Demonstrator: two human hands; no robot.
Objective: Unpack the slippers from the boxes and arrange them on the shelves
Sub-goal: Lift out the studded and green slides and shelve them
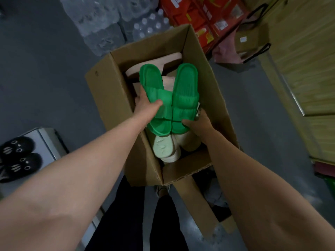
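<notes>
An open cardboard box (108, 98) stands on the floor in front of me. Over its middle I hold a pair of bright green slippers (183, 91), soles side by side, toes toward me. My left hand (145, 104) grips the left green slipper at its strap. My right hand (199, 122) holds the toe end of the right green slipper from below. Under them in the box lie pink slippers (163, 60) at the far end and pale cream slippers (163, 147) at the near end. A pair of black slippers (18, 158) sits on a white shelf (47, 140) at the left.
Shrink-wrapped packs of water bottles (101, 20) are stacked beyond the box. Red cartons (204, 17) stand at the back right, beside a brown bag with black handles (252, 37). A wooden surface (306, 57) runs along the right. Grey floor surrounds the box.
</notes>
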